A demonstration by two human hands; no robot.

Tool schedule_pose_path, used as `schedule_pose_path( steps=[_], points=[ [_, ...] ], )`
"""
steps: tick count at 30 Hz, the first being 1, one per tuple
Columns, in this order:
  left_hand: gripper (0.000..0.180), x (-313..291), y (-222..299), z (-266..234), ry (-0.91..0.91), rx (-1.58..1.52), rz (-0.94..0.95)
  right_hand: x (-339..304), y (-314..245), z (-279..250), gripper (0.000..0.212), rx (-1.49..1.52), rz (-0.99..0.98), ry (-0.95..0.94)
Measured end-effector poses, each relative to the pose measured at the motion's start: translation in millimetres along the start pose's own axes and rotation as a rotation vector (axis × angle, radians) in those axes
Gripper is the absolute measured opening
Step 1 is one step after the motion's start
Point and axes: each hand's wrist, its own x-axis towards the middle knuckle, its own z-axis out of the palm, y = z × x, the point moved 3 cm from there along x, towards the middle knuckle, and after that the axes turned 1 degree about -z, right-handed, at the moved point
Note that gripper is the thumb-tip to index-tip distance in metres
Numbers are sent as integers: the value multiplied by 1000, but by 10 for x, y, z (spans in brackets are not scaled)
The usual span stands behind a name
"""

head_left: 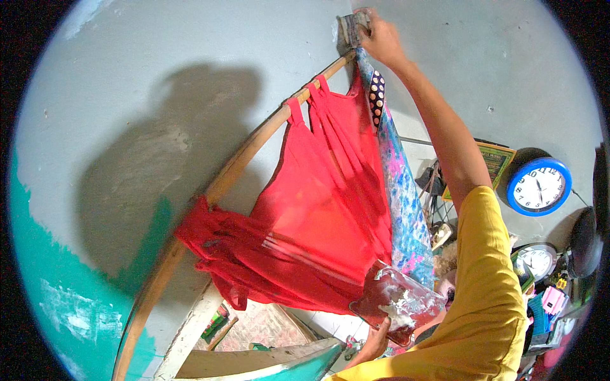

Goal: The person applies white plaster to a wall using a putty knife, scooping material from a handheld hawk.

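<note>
My right hand (379, 39) is raised high to the grey wall near a corner, fingers closed round a worn, grey-smeared flat scraper (351, 32) whose face is against the wall. Low down, my left hand (376, 343) grips the edge of a dark red flat board (395, 298) smeared with white paste. Between the two hands a red sleeveless top (330, 171) hangs by its straps from a slanting wooden pole (244, 155), just below the scraper. The board's upper edge is close to the red cloth; I cannot tell if they touch.
A blue patterned cloth (406, 216) hangs beside the red top. On the right wall is a blue-rimmed clock (539, 187), above a second clock (537, 260) and cluttered items. A pale, teal-edged wooden frame (292, 365) stands below. The left wall (70, 311) is partly teal.
</note>
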Motion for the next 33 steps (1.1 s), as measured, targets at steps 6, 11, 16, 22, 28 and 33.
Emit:
schedule_pose_path(
  steps=[6,11,16,22,28,33],
  points=[
    [49,93,-107,-92,-26,95,-5,-99,-53,-229,36,249,8,58],
    [47,71,-37,32,-41,-27,-34,-92,205,-97,35,-51,56,72],
    [46,172,-238,-217,-44,8,-39,-133,51,11,36,71,25,51],
    [45,130,-105,-101,-58,11,-69,-317,60,-444,30,421,107,29],
    [49,214,39,-124,-150,314,36,-1307,159,-1354,48,619,637,-25],
    [53,425,-67,-162,-43,-35,-306,-2882,152,-1937,51,1087,1161,-49]
  ],
)
